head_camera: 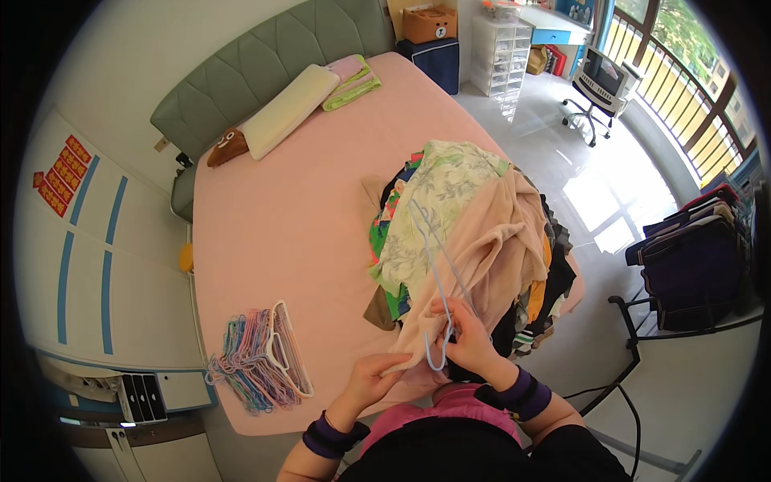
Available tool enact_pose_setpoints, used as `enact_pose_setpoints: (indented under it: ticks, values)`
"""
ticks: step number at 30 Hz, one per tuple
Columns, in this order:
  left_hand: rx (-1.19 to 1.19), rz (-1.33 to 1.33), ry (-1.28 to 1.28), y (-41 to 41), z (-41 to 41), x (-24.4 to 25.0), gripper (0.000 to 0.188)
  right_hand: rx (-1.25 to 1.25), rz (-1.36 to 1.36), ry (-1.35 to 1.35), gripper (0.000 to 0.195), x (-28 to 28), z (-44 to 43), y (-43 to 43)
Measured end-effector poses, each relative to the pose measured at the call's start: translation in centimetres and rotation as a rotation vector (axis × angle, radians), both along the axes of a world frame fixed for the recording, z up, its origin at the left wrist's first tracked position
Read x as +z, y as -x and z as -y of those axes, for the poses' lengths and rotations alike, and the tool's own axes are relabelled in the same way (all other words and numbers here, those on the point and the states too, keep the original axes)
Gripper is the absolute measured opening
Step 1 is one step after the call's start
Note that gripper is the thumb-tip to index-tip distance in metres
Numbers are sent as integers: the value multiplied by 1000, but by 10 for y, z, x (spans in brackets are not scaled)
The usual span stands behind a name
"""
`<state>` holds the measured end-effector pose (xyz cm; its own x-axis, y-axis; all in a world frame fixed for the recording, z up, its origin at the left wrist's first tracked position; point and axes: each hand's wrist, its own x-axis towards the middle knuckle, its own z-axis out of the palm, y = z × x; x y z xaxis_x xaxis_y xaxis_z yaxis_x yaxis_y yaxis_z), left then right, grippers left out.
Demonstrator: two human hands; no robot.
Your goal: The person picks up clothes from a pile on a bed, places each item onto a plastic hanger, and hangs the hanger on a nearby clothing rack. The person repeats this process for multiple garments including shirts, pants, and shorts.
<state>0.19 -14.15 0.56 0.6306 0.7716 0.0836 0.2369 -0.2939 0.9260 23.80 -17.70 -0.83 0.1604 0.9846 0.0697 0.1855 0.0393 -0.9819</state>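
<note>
My left hand [374,379] pinches the near edge of a pale pink, fleecy garment [476,241]. In my right hand [465,340] is a light blue wire clothes hanger [444,295], its hook toward me and its body stretching away over the cloth. The pink garment is spread over a heap of clothes. Under it lies a cream garment with a grey-green leaf print [430,193]. Black, orange and green cloth shows round the heap's sides. Part of the hanger's near end is hidden behind my right fingers.
Many wire and plastic hangers [265,361] lie bundled at the bed's near left corner. The pink-sheeted bed [289,223] carries a pillow [292,111] and a folded green-edged cloth [355,87]. At right stands a black rack [629,337] with dark clothes [692,271]. Behind is an office chair [596,84].
</note>
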Motion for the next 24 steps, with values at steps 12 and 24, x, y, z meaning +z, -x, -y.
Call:
enact_pose_setpoints:
  ticks: [12,24]
  values:
    - [197,-128,-83,135,118,73,25,328,-231,53,27,43,94,133]
    - [389,175,-340,264,230,62,21,701,-93,62,32,88,186,254]
